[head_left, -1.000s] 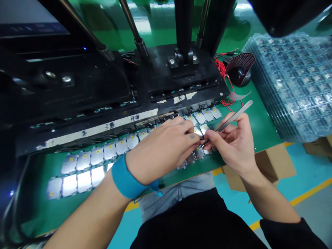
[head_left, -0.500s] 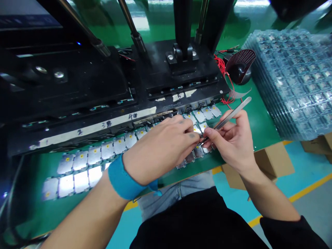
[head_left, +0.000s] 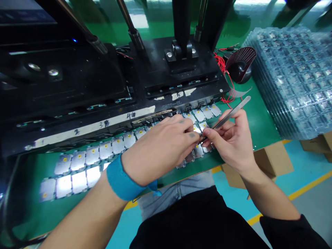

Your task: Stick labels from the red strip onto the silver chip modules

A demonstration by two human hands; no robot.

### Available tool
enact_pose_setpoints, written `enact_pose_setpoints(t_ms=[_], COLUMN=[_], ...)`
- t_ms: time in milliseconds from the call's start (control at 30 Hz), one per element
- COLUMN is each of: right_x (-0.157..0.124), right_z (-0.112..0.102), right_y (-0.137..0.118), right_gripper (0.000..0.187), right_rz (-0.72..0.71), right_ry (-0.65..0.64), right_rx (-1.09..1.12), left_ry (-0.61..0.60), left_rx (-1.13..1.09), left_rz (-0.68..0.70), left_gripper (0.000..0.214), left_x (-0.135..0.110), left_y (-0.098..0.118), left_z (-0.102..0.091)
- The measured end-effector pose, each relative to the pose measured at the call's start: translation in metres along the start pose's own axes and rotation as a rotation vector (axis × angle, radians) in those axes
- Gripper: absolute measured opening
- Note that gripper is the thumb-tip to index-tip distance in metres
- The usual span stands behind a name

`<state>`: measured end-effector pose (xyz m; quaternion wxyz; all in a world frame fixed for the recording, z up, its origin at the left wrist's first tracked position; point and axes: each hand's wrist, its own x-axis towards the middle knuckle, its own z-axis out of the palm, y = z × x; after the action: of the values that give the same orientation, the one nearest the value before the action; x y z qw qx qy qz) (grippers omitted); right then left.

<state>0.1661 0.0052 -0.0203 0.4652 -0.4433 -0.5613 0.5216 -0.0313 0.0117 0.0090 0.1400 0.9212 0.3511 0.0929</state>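
My right hand (head_left: 233, 141) pinches a pair of metal tweezers (head_left: 234, 109) between thumb and fingers, their tips pointing down and left toward my other hand. My left hand (head_left: 166, 145), with a blue wrist strap (head_left: 124, 180), is bent over the circuit boards, back of the hand up. Its fingers are curled close to the tweezer tips; what they hold, if anything, is hidden. Rows of small circuit boards with silver shields (head_left: 105, 150), many bearing a yellow dot, lie around and under both hands. Part of these rows is covered by my left hand and forearm.
A black test fixture (head_left: 178, 77) with numbered tape stands behind the boards. Stacked clear plastic trays (head_left: 293, 83) hold parts at the right. Red wires (head_left: 220, 64) and a dark curved object (head_left: 240, 65) lie between them. Cardboard boxes (head_left: 275, 160) stand below the green table's edge.
Both hands stay nearly in place, with the tweezers still in my right hand. The view has shifted slightly, so the left-side boards and fixture appear a little farther left.
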Motion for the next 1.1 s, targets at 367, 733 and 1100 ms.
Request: enact_pose_setpoints(t_ms=[367,733,1100], right_x=[-0.0005,0.0004,0.0025], right_z=[-0.0006,-0.0021,-0.0018], right_y=[-0.0051,-0.0052,-0.0053], right_gripper=[0.04,0.041,0.041], right_rz=[0.071,0.059,0.041], right_ry=[-0.017,-0.018,-0.016], right_rx=[0.02,0.025,0.022], left_ry=[0.019,-0.026,-0.035], left_rx=[-0.003,0.001,0.004], left_rz=[0.001,-0.015,-0.021], left_gripper=[0.02,0.022,0.023], left_x=[0.0009,0.0023,0.0028], left_y=[0.0023,0.0031,0.0041], left_z=[-0.0004,-0.0004,-0.0035])
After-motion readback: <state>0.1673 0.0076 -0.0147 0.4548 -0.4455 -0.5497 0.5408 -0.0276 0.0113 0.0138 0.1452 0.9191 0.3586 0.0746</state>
